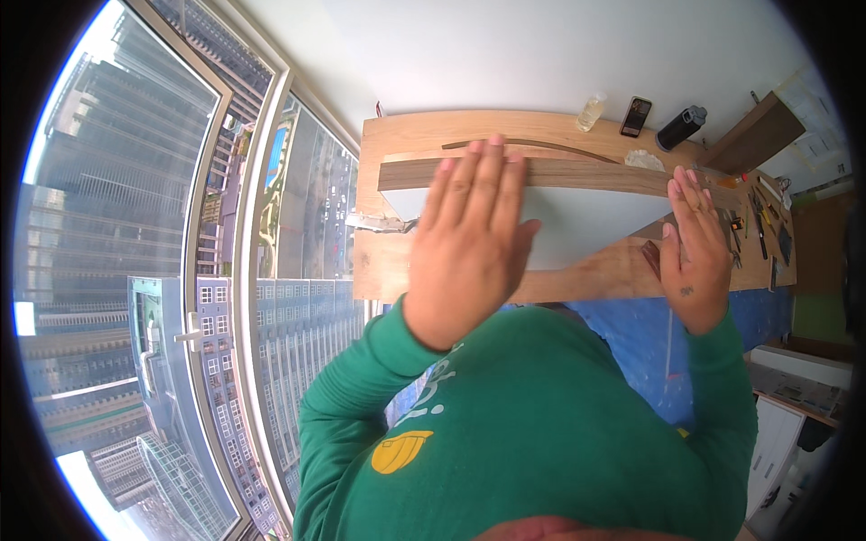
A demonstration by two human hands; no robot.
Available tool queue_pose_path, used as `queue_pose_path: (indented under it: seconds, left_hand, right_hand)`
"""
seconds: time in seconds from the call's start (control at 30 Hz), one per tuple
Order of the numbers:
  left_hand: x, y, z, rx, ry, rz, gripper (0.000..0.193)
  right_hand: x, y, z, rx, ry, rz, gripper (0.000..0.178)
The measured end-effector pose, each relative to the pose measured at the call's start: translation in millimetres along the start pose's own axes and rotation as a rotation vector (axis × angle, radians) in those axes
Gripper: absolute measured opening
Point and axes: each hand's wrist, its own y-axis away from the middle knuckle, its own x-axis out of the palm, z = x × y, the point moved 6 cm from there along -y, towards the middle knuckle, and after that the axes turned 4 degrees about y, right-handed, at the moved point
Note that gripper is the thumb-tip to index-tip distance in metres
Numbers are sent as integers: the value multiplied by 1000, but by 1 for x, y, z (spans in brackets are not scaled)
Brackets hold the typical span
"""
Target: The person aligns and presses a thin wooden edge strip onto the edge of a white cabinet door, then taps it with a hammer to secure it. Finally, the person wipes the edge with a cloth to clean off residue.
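Note:
A white board (591, 216) stands on the wooden table with its wood-grain edge (577, 175) facing up. My left hand (474, 225) is stretched out flat, palm down, with its fingertips over the left part of that edge. Toward the other end, my right hand (696, 243) has its fingers extended over the edge. Neither hand grips anything; firm contact cannot be made out under the palms. Behind the board lies a thin, curved brown strip (532, 144). Beside my right hand, a small dark reddish-brown piece (651, 256) rests on the table, partly hidden.
Along the wall stand a clear bottle (591, 112), a phone (636, 117) and a black bottle (681, 128), with a crumpled whitish wad (644, 160) nearby. Several hand tools (765, 225) lie at the right. A large window (216, 270) borders the left. Blue sheeting (631, 338) covers the floor.

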Motion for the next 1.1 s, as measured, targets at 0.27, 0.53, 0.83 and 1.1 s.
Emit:
queue_pose_path:
  seconds: [0.27, 0.53, 0.83, 1.1]
  left_hand:
    - [-33, 38, 66, -200, -94, -48, 61]
    - [-25, 25, 104, -620, 466, -290, 29]
    - [5, 33, 99, -714, 1135, -401, 30]
    - [18, 42, 101, -695, 1132, -517, 30]
  right_hand:
    - [3, 1, -2, -11, 12, 6, 55]
    - [-1, 7, 0, -6, -28, -10, 52]
    - [7, -5, 44, -23, 13, 60, 57]
    - [46, -40, 158, -264, -167, 0, 59]
